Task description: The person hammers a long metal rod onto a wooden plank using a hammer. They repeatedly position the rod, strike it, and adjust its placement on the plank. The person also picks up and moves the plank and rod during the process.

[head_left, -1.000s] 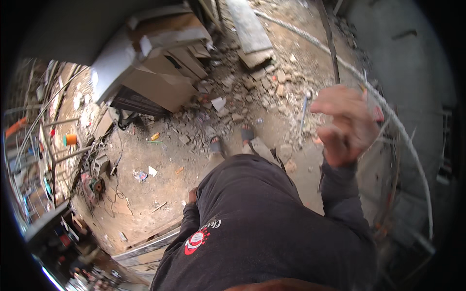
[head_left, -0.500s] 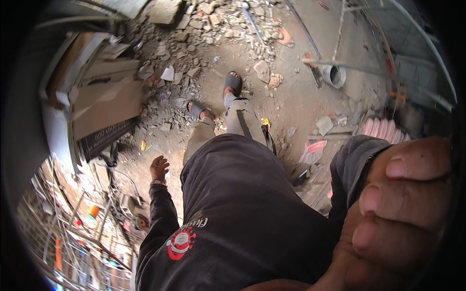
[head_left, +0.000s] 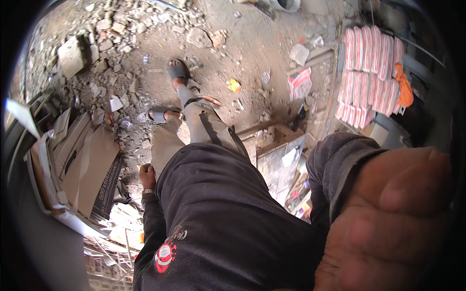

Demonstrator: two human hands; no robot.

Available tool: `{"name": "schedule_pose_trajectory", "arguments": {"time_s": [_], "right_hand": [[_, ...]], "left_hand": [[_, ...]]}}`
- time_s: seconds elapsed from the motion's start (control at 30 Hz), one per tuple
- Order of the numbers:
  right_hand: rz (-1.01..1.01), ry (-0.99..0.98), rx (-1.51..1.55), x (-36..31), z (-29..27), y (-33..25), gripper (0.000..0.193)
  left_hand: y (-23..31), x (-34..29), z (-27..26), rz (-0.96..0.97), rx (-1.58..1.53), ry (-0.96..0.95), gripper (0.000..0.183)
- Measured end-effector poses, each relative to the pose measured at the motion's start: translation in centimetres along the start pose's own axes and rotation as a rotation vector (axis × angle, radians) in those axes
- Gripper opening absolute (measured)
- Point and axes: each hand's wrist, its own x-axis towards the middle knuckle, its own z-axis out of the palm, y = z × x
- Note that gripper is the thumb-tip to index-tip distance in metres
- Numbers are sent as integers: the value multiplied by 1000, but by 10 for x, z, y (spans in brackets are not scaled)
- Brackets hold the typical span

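Observation:
My left hand [head_left: 147, 177] hangs beside my left thigh, its fingers curled in and nothing visible in them. A watch [head_left: 147, 191] circles that wrist. Huge and close to the camera at the right, my right hand [head_left: 388, 218] has bent fingers pressed together. Whatever they may grip lies hidden beyond the picture's edge. Nearest to my left hand on the ground is a stack of flattened cardboard cartons [head_left: 90, 167]. My feet, in grey slide sandals [head_left: 178, 69], stand on dirt and rubble.
Broken stones and a large concrete block [head_left: 74, 56] lie at the far left. Red-and-white striped packs [head_left: 369, 72] are piled at the right, an orange cloth [head_left: 404, 86] against them. A wooden frame [head_left: 279, 137] lies right of my legs. A bucket [head_left: 285, 4] shows at the top edge.
My view has swung rightward, bringing the striped pile fully into sight. My left hand's fingers have gone from spread to curled, nearer my thigh. My right hand stays near the camera.

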Motion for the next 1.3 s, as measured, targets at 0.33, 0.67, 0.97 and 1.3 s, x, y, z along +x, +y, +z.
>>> {"name": "schedule_pose_trajectory", "arguments": {"time_s": [0.33, 0.67, 0.97, 1.3], "right_hand": [[256, 88, -60, 0, 45, 65, 14], [6, 31, 739, 46, 123, 48, 22], [227, -780, 1736, 87, 160, -82, 36], [-81, -1536, 2332, 33, 127, -182, 29]], "left_hand": [[46, 0, 1, -85, 116, 14, 19], [58, -12, 18, -69, -105, 38, 20], [24, -77, 56, 156, 37, 567, 25], [-83, -127, 196, -234, -576, 613, 26]]}}
